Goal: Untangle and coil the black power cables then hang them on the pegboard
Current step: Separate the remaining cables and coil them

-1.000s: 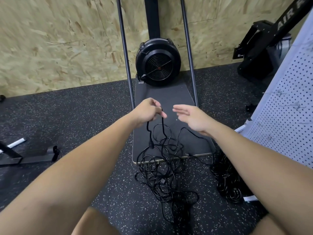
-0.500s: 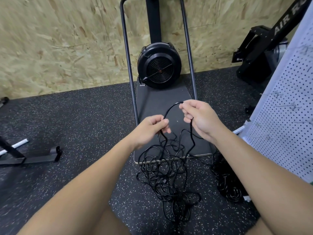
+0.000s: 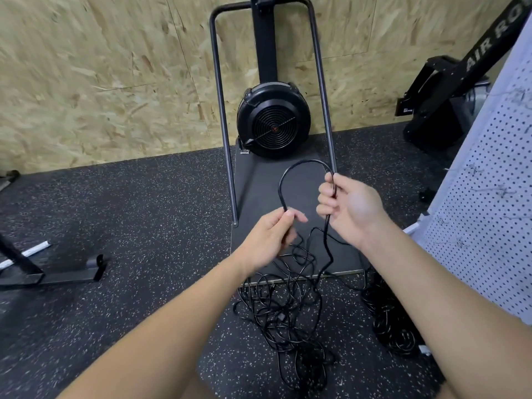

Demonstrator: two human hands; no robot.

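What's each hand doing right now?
Left hand: fingers pinch the cable at one end of the loop.
Right hand: fingers curled round the same cable at the loop's other end.

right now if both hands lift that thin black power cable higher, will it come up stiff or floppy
Probably floppy: the thin black power cable arches between left hand and right hand, then droops. It likely drags the tangled black cable pile along, since its strands look interlooped.

A black fan machine (image 3: 273,122) stands against the chipboard wall (image 3: 100,76).
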